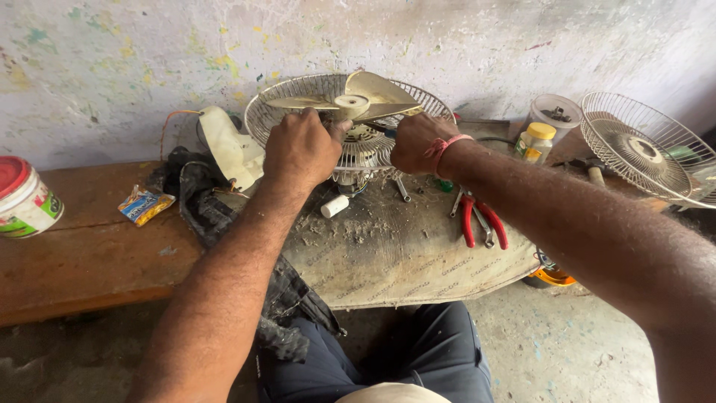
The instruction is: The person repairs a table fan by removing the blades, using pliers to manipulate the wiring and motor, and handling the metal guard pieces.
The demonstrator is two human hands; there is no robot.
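- Cream plastic: the fan blade (365,98) sits at the top of the fan, on the far side of the bench against the wall, its broad curved vanes lying above the wire guard (388,142).
- Your left hand (302,149) is closed in a fist at the hub (350,106), knuckles up, thumb toward the centre; it appears to brace the blade so it cannot turn.
- Your right hand (419,143), a red thread at the wrist, is curled shut just beside the hub on the other side; what it grips is hidden behind the fingers.
- The guard is a shallow bowl of thin radial wires, dulled and dusty, with the motor (363,136) showing through its middle.
- Under the fan lies a grey woven sack (406,254), rough and gritty, likely spread to catch small parts.
- On it rest a white cylinder (335,206), a metal spanner (402,188) and red-handled pliers (477,220), all within reach of your right hand.
- A dark cloth (201,198) and a white plastic cover (231,149) lie left of the fan.
- Farther out: a wooden bench (89,254), a red-lidded tub (24,195), a crumpled wrapper (145,204), a yellow-capped jar (536,142) and a second wire guard (641,149).
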